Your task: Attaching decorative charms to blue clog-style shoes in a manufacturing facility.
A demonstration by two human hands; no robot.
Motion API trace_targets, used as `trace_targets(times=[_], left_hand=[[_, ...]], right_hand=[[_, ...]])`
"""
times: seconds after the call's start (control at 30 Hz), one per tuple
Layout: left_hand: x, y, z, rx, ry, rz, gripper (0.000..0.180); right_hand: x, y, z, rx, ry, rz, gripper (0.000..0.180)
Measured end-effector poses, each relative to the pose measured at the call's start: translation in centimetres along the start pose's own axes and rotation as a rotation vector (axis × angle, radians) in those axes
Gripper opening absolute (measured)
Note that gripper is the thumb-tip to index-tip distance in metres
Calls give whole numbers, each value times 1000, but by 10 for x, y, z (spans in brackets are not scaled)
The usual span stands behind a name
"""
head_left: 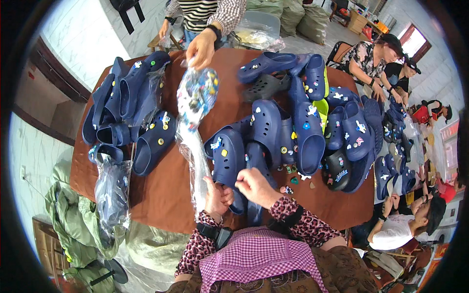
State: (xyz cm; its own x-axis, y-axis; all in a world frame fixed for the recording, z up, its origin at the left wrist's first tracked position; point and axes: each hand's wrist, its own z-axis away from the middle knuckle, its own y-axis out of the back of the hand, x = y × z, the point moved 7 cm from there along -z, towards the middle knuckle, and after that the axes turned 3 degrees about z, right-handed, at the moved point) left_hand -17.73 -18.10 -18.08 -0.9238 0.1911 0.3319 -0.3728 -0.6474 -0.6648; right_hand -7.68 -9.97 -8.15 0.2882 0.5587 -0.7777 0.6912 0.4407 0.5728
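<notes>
A navy clog with small charms on its upper lies toe-away in front of me. My left hand is closed at its heel end, thumb up. Just to the right, my right hand is closed in a pinch beside the same clog. A thin bluish stick-like piece rises from its fingers; its kind is too small to tell. Loose charms lie on the brown table cover right of that hand. Across the table, another person's hand holds up a clear plastic bag of colourful charms.
Piles of navy clogs cover the table's right side, with a black clog among them. More clogs stand at the left by a plastic-wrapped bundle. The brown table cover ends near my waist. Several people work at the right.
</notes>
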Motion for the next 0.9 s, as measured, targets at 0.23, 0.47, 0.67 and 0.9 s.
trace_targets(times=[0.23,0.47,0.67,0.9], left_hand=[[-8,-1,30,-115,-15,-359,74],[-12,-13,32,-276,-145,-760,54],[-13,-15,27,-141,-196,-691,71],[-16,-18,26,-151,-128,-731,73]], right_hand=[[-10,-28,25,-319,132,76,21],[0,-41,33,-472,101,46,25],[0,-38,29,-329,159,27,16],[6,-38,40,-378,91,10,12]])
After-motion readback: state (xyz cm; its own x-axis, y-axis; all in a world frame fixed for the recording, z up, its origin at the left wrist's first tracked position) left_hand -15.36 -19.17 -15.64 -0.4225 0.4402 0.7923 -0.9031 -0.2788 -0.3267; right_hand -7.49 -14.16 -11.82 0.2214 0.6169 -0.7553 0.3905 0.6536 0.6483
